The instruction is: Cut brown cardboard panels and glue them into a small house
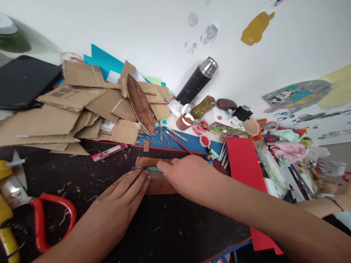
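A brown-painted cardboard piece (161, 186) lies flat on the dark table in front of me. Across it runs a clear ruler (137, 169), pressed down by the outstretched fingers of my left hand (124, 195). My right hand (186, 179) is closed round a slim teal craft knife (155, 169), whose end points left along the ruler's edge; its tip is hard to make out. My right hand covers the right part of the cardboard. Just beyond lies a small brown scrap (146, 145).
Cardboard sheets (52, 124) are piled at the left, with a brown boat-shaped piece (139, 104) on top. Red-handled scissors (40, 219) lie near left. A thermos (197, 80), a paint jar (184, 122) and a red sheet (244, 160) stand or lie to the right. Another person's arm (323, 205) shows far right.
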The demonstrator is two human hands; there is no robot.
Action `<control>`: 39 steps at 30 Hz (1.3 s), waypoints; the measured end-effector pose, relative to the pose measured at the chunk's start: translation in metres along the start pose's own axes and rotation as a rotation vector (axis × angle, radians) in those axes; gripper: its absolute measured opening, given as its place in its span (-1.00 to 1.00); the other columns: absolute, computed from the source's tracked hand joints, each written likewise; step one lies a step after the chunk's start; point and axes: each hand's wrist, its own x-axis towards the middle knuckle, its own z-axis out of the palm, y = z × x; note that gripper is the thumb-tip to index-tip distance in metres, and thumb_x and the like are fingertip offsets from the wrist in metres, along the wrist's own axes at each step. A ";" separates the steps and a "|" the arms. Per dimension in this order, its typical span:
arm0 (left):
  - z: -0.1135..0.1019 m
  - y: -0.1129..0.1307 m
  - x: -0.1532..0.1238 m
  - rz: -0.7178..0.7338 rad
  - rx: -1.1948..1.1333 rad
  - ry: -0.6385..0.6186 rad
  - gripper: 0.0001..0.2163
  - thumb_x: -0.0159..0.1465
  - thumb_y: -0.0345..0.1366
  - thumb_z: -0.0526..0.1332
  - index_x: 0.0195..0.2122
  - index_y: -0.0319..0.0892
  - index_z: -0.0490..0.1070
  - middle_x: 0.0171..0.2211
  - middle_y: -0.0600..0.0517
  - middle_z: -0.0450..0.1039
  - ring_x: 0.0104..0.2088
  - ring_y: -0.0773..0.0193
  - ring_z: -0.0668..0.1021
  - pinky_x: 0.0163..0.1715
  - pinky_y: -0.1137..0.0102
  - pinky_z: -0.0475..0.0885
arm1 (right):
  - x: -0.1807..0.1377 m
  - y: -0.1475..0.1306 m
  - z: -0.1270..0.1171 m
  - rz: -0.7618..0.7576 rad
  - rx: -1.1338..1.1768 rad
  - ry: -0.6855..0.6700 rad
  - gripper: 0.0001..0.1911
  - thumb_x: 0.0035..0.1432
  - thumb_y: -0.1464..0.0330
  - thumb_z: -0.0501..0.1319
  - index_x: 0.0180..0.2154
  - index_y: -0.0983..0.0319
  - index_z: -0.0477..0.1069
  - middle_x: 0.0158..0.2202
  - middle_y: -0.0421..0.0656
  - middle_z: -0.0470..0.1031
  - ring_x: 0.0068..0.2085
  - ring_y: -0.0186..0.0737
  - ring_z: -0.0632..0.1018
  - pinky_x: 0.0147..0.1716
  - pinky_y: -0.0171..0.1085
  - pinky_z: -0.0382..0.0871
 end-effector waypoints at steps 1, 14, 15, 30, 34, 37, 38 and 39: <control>0.000 0.000 0.000 -0.001 -0.002 0.002 -0.39 0.23 -0.47 0.09 0.34 -0.32 0.39 0.27 -0.19 0.55 0.33 -0.02 0.47 0.27 0.12 0.44 | 0.000 -0.001 0.000 0.007 -0.005 -0.012 -0.68 0.34 0.52 0.23 0.11 0.28 0.46 -0.23 -0.04 0.68 -0.33 -0.09 0.68 -0.55 -0.19 0.13; -0.002 0.000 0.003 -0.008 0.030 0.010 -0.47 0.26 -0.45 0.07 0.25 -0.33 0.51 0.19 -0.16 0.62 0.29 0.00 0.49 0.25 0.15 0.46 | 0.005 -0.013 -0.005 0.020 -0.051 0.009 -0.69 0.37 0.51 0.24 0.12 0.36 0.50 -0.26 0.02 0.68 -0.33 -0.04 0.70 -0.47 -0.21 0.42; -0.002 0.000 0.003 -0.007 0.030 0.010 -0.46 0.26 -0.46 0.06 0.25 -0.32 0.52 0.19 -0.15 0.62 0.29 0.00 0.50 0.24 0.15 0.46 | 0.004 -0.014 -0.005 0.023 -0.048 0.010 -0.69 0.38 0.51 0.24 0.12 0.36 0.51 -0.26 0.02 0.68 -0.32 -0.03 0.70 -0.47 -0.20 0.43; 0.000 -0.003 0.001 0.058 0.042 0.012 -0.47 0.29 -0.53 0.04 0.26 -0.37 0.51 0.20 -0.21 0.59 0.30 -0.12 0.49 0.24 0.07 0.47 | 0.014 -0.031 -0.031 0.016 -0.020 -0.124 -0.76 0.30 0.53 0.30 -0.01 0.42 0.61 -0.28 0.12 0.70 -0.35 -0.08 0.68 -0.40 -0.23 0.50; 0.000 -0.004 0.003 0.080 0.049 0.005 -0.44 0.26 -0.54 0.06 0.28 -0.38 0.50 0.23 -0.24 0.57 0.29 -0.16 0.49 0.22 0.03 0.48 | 0.019 -0.033 -0.042 -0.011 0.024 -0.154 -0.81 0.28 0.54 0.31 -0.09 0.36 0.64 -0.25 0.09 0.71 -0.31 -0.05 0.70 -0.36 -0.20 0.54; 0.000 -0.004 0.003 0.072 0.045 -0.006 -0.43 0.25 -0.55 0.06 0.28 -0.37 0.49 0.24 -0.26 0.56 0.31 -0.17 0.49 0.23 0.01 0.48 | 0.023 -0.034 -0.049 -0.078 0.062 -0.169 -0.84 0.23 0.52 0.37 -0.13 0.32 0.66 -0.21 0.05 0.72 -0.23 0.00 0.71 -0.30 -0.16 0.57; 0.000 -0.004 0.002 0.063 0.041 -0.007 -0.43 0.26 -0.55 0.06 0.29 -0.36 0.49 0.25 -0.26 0.55 0.32 -0.17 0.48 0.24 0.01 0.47 | 0.024 -0.034 -0.050 -0.087 0.068 -0.172 -0.83 0.22 0.52 0.38 -0.13 0.32 0.67 -0.19 0.05 0.72 -0.22 0.01 0.71 -0.29 -0.15 0.57; 0.000 -0.004 0.002 0.060 0.038 -0.003 -0.43 0.26 -0.55 0.06 0.29 -0.36 0.48 0.25 -0.25 0.55 0.31 -0.16 0.48 0.23 0.02 0.48 | 0.024 -0.034 -0.051 -0.085 0.069 -0.173 -0.82 0.23 0.52 0.37 -0.12 0.33 0.67 -0.18 0.06 0.72 -0.21 0.02 0.71 -0.28 -0.15 0.57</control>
